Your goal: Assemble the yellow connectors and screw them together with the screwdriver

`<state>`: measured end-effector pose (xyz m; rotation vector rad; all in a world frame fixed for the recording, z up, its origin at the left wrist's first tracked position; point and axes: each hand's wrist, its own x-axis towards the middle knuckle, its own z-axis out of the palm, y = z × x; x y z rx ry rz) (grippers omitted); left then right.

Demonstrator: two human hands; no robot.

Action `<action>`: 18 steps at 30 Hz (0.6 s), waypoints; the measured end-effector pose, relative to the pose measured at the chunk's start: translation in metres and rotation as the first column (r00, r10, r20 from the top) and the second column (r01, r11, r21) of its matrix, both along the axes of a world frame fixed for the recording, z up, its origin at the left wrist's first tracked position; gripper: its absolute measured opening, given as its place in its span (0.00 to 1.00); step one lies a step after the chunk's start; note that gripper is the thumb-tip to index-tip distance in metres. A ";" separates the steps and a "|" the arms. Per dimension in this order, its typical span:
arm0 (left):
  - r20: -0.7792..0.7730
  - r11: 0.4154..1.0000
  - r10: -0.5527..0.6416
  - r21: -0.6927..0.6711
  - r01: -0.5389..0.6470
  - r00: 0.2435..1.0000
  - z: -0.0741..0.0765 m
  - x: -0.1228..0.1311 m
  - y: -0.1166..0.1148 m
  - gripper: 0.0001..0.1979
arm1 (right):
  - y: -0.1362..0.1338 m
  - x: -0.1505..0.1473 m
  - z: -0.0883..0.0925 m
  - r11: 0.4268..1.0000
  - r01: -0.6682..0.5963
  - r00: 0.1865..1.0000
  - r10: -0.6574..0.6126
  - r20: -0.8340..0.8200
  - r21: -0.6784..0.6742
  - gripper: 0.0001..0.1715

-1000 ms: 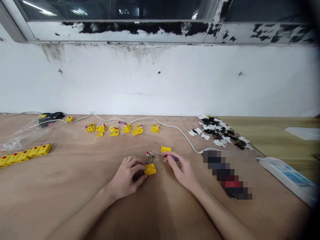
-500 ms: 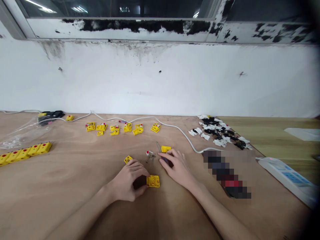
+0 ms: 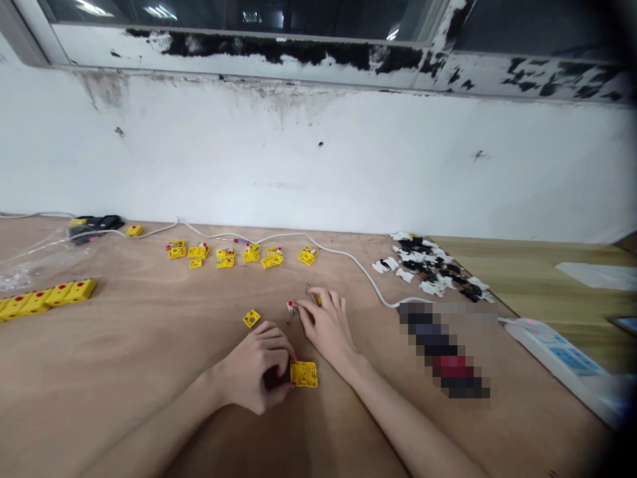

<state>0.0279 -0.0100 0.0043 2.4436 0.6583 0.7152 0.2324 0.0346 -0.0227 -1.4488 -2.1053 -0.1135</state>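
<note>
My left hand (image 3: 256, 368) grips the left edge of a yellow plastic housing half (image 3: 304, 374), whose hollow, ribbed inside faces up. Ahead of it lies a small yellow cover piece with a round hole (image 3: 251, 318). My right hand (image 3: 328, 326) reaches over the table with its fingers apart, fingertips beside a small white part with a red button (image 3: 290, 306) and some tiny metal pieces (image 3: 289, 319). Under that hand, a screwdriver (image 3: 307, 287) shows only its shaft tip, and another yellow piece (image 3: 319, 300) is mostly covered.
Several yellow housings with parts (image 3: 225, 257) line the back. On the left are a row of yellow boxes with red buttons (image 3: 50, 297) and a plastic bag (image 3: 30, 269). To the right lie black and white pieces (image 3: 432, 265), a white cable (image 3: 365, 269) and a power strip (image 3: 557, 352).
My right hand has moved left, off the screwdriver's handle side and over to the small parts. The left hand keeps its hold on the housing half. The view has tilted slightly.
</note>
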 end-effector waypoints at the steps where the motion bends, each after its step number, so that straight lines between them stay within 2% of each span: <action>1: -0.001 1.000 0.002 -0.004 -0.002 1.000 0.000 0.000 0.000 0.12 | 0.001 0.001 0.000 1.000 -0.006 1.000 0.006 -0.015 -0.001 0.09; 9: -0.001 0.998 0.066 0.012 -0.066 0.998 -0.003 -0.003 0.003 0.11 | 0.002 0.008 0.003 0.996 -0.079 0.982 0.073 -0.177 -0.031 0.04; 13: -0.028 0.982 0.178 0.064 -0.176 0.984 -0.004 -0.009 0.008 0.09 | -0.010 0.017 0.008 0.984 -0.176 0.940 0.171 -0.296 0.010 0.04; 18: -0.056 0.952 0.289 0.121 -0.281 0.956 -0.004 -0.020 0.014 0.09 | -0.037 0.027 0.010 0.941 -0.337 0.913 0.335 -0.233 0.031 0.06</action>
